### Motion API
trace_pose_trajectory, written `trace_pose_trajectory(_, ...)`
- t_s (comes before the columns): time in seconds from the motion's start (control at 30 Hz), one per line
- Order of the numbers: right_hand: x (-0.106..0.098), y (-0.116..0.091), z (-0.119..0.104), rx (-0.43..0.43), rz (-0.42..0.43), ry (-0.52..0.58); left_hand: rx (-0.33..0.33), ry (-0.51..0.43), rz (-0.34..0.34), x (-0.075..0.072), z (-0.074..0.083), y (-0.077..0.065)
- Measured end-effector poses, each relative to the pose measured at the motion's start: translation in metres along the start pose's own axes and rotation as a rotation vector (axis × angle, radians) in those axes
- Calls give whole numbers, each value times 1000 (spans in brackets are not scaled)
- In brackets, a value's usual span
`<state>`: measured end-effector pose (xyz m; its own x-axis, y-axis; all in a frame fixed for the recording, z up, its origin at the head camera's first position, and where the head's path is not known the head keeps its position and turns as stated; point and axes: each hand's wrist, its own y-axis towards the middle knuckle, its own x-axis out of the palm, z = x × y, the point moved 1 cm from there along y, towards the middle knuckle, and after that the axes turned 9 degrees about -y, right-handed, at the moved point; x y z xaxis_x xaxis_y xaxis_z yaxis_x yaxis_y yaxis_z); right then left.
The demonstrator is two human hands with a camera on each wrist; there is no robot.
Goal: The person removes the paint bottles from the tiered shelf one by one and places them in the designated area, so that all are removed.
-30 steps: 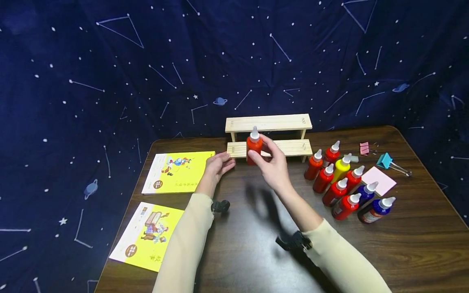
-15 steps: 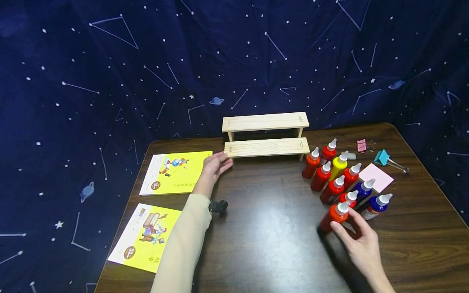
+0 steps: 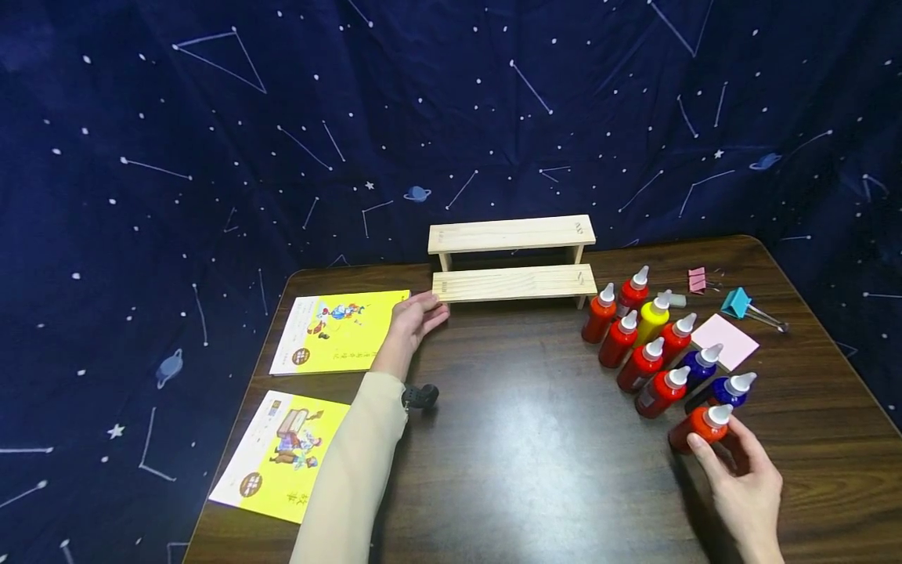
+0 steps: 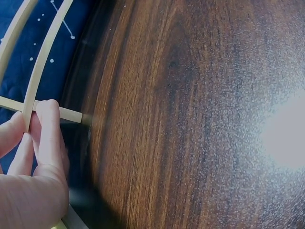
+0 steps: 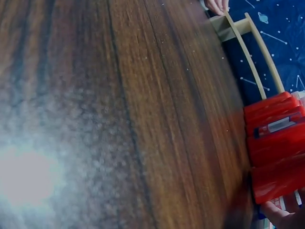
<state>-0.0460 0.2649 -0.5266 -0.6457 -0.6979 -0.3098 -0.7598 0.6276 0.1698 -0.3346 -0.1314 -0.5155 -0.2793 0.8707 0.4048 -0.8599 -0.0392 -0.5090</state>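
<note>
My right hand (image 3: 747, 482) grips a red squeeze bottle (image 3: 694, 431) with a white nozzle cap, thumb on its near side. The bottle stands at the near end of a cluster of similar bottles, beside a red bottle (image 3: 658, 394) and a blue bottle (image 3: 726, 392). Whether its base touches the table cannot be told. At the back, my left hand (image 3: 411, 325) holds the left end of the lower step of a two-step wooden shelf (image 3: 514, 283). In the left wrist view, its thumb and fingers pinch the board (image 4: 43, 55). Both steps are bare.
Two yellow booklets (image 3: 352, 333) lie on the left of the dark wooden table (image 3: 507, 439). Behind the bottles are a pink note pad (image 3: 726, 342), a blue binder clip (image 3: 737, 303) and a pink clip (image 3: 697, 280). A star-patterned cloth (image 3: 451, 117) hangs behind.
My right hand has carried the red bottle from in front of the shelf back to the right, to the near end of the bottle cluster. The left hand keeps its hold on the shelf.
</note>
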Motion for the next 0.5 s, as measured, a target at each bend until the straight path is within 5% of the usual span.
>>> trace_pose_trajectory(0.5, 5, -1, 0, 99, 14, 112, 0, 4, 1, -1, 0, 0)
